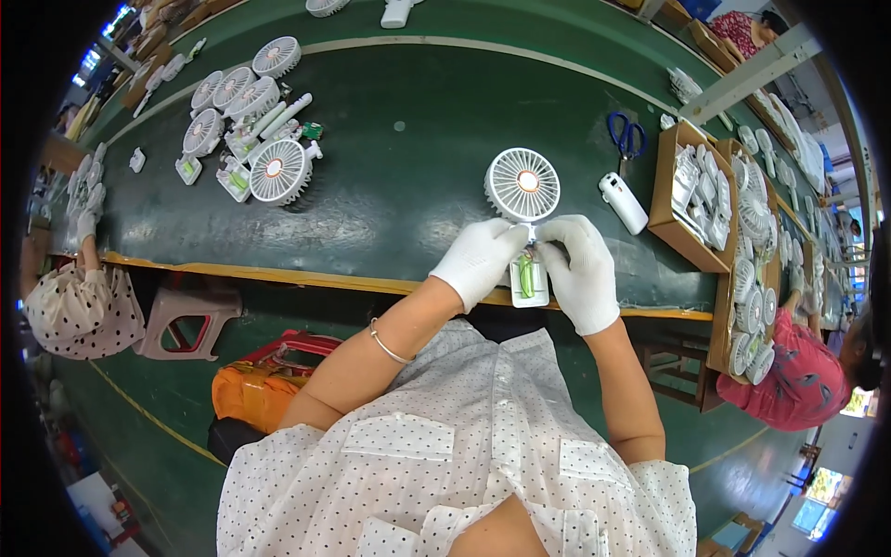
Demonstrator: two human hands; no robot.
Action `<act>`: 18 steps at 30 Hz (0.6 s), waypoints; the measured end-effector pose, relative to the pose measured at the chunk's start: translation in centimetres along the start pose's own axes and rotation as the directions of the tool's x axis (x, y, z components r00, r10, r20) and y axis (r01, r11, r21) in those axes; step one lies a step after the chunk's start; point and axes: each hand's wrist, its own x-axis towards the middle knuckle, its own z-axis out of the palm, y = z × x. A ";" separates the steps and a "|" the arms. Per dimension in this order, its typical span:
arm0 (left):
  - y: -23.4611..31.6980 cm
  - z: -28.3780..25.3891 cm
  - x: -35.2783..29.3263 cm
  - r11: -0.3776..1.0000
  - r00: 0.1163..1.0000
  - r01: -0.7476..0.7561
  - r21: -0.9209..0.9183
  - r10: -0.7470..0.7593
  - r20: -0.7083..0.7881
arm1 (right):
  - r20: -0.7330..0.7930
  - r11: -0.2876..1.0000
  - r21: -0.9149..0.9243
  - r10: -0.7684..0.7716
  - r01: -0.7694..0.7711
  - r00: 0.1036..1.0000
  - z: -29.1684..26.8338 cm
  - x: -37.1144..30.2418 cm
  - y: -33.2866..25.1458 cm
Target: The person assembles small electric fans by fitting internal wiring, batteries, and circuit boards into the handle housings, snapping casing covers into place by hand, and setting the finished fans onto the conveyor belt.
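Observation:
Both my hands wear white gloves and meet at the neck of a small white handheld fan (523, 184) near the table's front edge. My left hand (483, 259) pinches the neck from the left. My right hand (583, 269) closes on it from the other side, fingers bent. The round fan head points away from me, its orange-ringed hub facing up. Below my fingers the handle is uncovered, showing a green part (527, 277) inside. What my fingertips press on is hidden between them.
Several open fans (278, 173) lie piled at the left. Blue-handled scissors (626, 136) and a white handle cover (623, 202) sit to the right. Cardboard boxes (688, 243) hold white covers and more fans. Co-workers sit at both sides. An orange bag (252, 393) is below the table.

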 end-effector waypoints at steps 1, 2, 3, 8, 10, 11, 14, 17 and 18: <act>0.6 -0.1 0.1 0.975 0.985 0.169 -0.144 -0.169 0.015 | -0.002 1.000 -0.002 0.007 -0.007 1.000 0.0 -0.3 0.1; 0.9 0.0 0.0 0.901 0.942 0.332 -0.279 -0.330 0.054 | 0.013 1.000 -0.016 0.023 -0.023 1.000 0.1 -0.8 0.2; 0.9 0.0 0.0 0.902 0.942 0.333 -0.275 -0.329 0.063 | 0.023 0.999 -0.032 0.038 -0.038 0.999 0.1 -0.9 0.3; 1.6 -0.1 -0.2 0.789 0.925 0.375 -0.487 -0.355 0.138 | 0.048 0.992 0.038 0.123 -0.124 0.991 0.0 -0.9 0.6; 2.6 -0.5 -0.4 0.716 0.913 0.404 -0.569 -0.356 0.200 | 0.049 0.983 0.056 0.170 -0.173 0.984 0.1 -1.1 1.0; 2.9 -0.7 -0.5 0.720 0.912 0.408 -0.561 -0.353 0.210 | 0.061 0.973 0.079 0.211 -0.215 0.976 0.0 -1.1 1.1; 3.5 -0.6 -1.1 0.763 0.912 0.409 -0.500 -0.336 0.234 | 0.089 0.973 0.101 0.197 -0.205 0.976 -0.4 -1.1 1.3; 3.4 -0.4 -1.1 0.773 0.913 0.406 -0.488 -0.358 0.194 | 0.170 0.879 0.260 0.366 -0.400 0.915 -1.5 -0.7 1.5; 3.0 -0.4 -1.1 0.761 0.921 0.387 -0.520 -0.340 0.189 | 0.056 0.928 0.225 0.292 -0.297 0.955 -1.8 -0.7 1.8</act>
